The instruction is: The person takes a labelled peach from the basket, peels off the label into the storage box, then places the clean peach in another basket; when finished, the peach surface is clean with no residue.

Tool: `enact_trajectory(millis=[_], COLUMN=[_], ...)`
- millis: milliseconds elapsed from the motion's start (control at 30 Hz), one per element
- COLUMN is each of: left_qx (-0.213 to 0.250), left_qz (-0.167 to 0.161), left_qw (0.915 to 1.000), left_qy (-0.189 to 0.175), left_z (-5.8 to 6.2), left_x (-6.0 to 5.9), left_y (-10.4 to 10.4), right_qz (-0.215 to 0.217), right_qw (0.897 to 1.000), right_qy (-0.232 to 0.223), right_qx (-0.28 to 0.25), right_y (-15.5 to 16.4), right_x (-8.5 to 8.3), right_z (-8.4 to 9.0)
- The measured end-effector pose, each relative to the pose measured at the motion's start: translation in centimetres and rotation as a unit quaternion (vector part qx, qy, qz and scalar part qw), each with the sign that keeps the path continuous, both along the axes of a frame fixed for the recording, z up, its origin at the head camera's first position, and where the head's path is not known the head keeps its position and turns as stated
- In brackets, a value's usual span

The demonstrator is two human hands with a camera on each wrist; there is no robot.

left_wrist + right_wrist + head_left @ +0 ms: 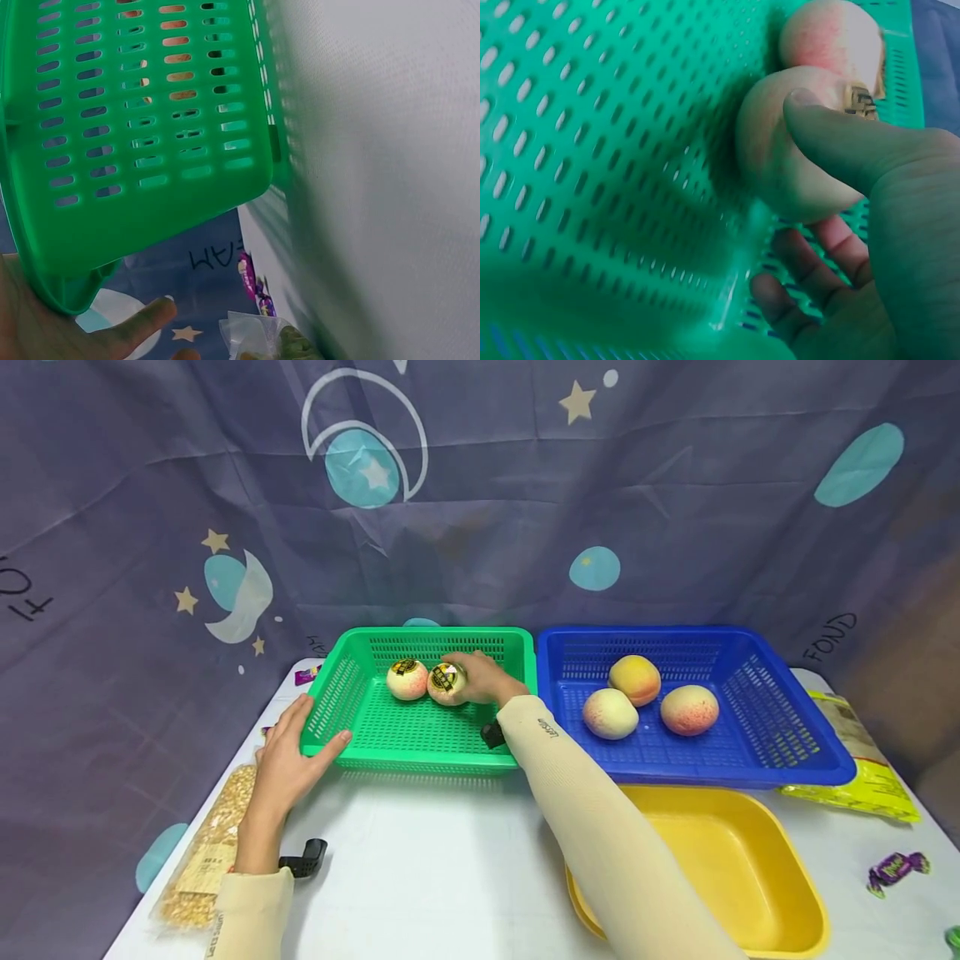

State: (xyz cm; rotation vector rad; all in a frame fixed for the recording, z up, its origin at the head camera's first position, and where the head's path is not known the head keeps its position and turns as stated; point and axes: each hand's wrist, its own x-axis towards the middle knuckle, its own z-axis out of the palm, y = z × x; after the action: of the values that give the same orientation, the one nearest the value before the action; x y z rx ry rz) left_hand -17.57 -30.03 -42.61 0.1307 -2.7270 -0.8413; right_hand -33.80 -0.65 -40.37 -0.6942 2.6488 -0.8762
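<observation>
Sleeved arms reach out over the white surface (450, 860). Her right hand (483, 678) wraps thumb and fingers round a labelled peach (446, 682) inside the green basket (420, 760), touching a second peach (407, 679). It looks light, rounded and easily bruised, best cupped around its middle. Her left hand (285, 764) steadies the basket's near corner, thumb along the rim.

Staged tabletop setup, star-printed backdrop cloth (675, 510), white table (435, 877)
</observation>
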Motion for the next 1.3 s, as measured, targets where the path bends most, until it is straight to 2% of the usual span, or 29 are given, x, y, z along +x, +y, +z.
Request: enact_trajectory(millis=[167, 300, 400, 600, 833, 1100, 1300], left_qx=[0.005, 0.008, 0.007, 0.007, 0.005, -0.002, -0.002], left_qz=[0.000, -0.001, -0.003, -0.004, -0.003, 0.000, 0.000], left_qw=[1.0000, 0.9999, 0.9999, 0.9999, 0.9999, 0.9999, 0.9999], left_qy=[-0.007, -0.013, -0.013, -0.014, -0.016, -0.014, -0.016], left_z=[0.1, 0.0, -0.1, -0.2, -0.2, 0.1, 0.4], left_x=[0.0, 0.0, 0.0, 0.0, -0.1, -0.1, 0.0], left_y=[0.1, 0.2, 0.3, 0.4, 0.4, 0.2, 0.1], right_qz=[0.001, 0.006, 0.024, 0.055, 0.090, 0.102, 0.132], right_qw=[1.000, 1.000, 0.999, 0.998, 0.993, 0.989, 0.983], right_qy=[-0.005, -0.022, -0.031, -0.042, -0.057, -0.071, -0.063], right_qx=[0.007, -0.011, -0.019, -0.002, -0.042, -0.079, -0.109], right_y=[0.3, 0.6, 0.8, 1.2, 1.6, 1.9, 2.0], right_x=[0.1, 0.0, -0.1, -0.4, -0.5, 0.2, 0.8], right_z=[0.1, 0.0, -0.1, -0.1, 0.3, 1.8, 3.3])
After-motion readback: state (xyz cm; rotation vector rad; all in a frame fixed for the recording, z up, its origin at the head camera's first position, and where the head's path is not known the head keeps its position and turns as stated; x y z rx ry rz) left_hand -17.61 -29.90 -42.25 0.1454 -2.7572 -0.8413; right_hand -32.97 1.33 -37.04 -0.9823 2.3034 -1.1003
